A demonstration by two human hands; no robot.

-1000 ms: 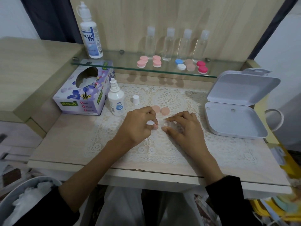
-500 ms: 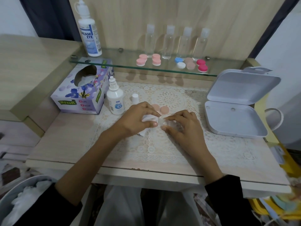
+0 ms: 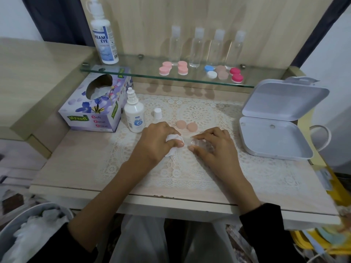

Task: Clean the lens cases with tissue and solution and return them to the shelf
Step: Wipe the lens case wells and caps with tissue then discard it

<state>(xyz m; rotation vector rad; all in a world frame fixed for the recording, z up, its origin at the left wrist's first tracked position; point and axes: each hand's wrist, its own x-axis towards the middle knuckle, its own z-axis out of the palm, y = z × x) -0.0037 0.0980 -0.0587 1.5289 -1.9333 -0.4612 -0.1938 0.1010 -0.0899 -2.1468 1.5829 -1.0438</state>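
Observation:
On the lace mat my left hand [image 3: 157, 143] grips a wad of white tissue [image 3: 171, 138]. Just to its right my right hand [image 3: 214, 147] pinches a clear lens case base [image 3: 193, 143] against the mat; most of the base is hidden under the fingers. Two peach caps [image 3: 186, 125] lie loose just beyond the hands. The small solution bottle [image 3: 134, 113] stands uncapped left of them, with its white cap [image 3: 157, 113] beside it. Several lens cases, pink [image 3: 173, 68], blue-white [image 3: 210, 71], peach [image 3: 221, 72] and magenta [image 3: 236, 75], sit on the glass shelf [image 3: 133, 73].
A purple tissue box [image 3: 95, 109] stands at the left under the shelf. An open white hinged box [image 3: 275, 128] lies at the right. A tall solution bottle [image 3: 103, 35] and several clear bottles [image 3: 207, 46] stand on the shelf. A bin with used tissue [image 3: 28, 230] is at lower left.
My left hand has drawn the tissue back a little to the left, away from the case base. My right hand stays on the base.

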